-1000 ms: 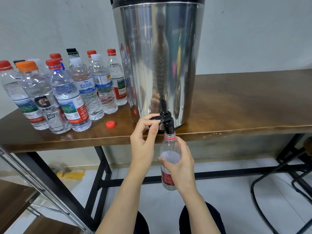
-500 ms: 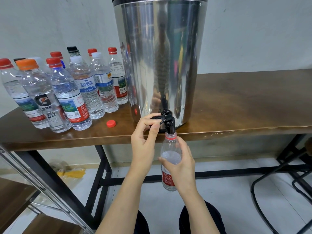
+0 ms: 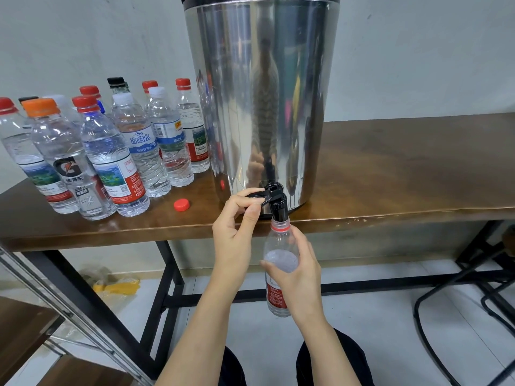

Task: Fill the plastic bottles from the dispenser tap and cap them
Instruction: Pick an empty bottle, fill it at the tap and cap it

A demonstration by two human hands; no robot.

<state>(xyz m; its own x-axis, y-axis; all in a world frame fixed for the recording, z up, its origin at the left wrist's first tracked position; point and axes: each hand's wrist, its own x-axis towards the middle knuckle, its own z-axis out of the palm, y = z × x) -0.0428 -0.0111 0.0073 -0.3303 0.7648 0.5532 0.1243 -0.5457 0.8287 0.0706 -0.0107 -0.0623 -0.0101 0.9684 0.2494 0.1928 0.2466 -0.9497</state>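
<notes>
Clear bottle, red label, uncapped, upright, mouth under black tap of steel dispenser; red cap loose on tabletop.

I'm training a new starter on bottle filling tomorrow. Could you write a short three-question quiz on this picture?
1. True or false: the bottle that the right hand holds under the tap has its cap on.
2. What does the left hand pinch? A) tap lever B) loose red cap C) bottle
3. Fill in: the loose red cap lies on the ____.
Key: 1 false; 2 A; 3 table.
</notes>
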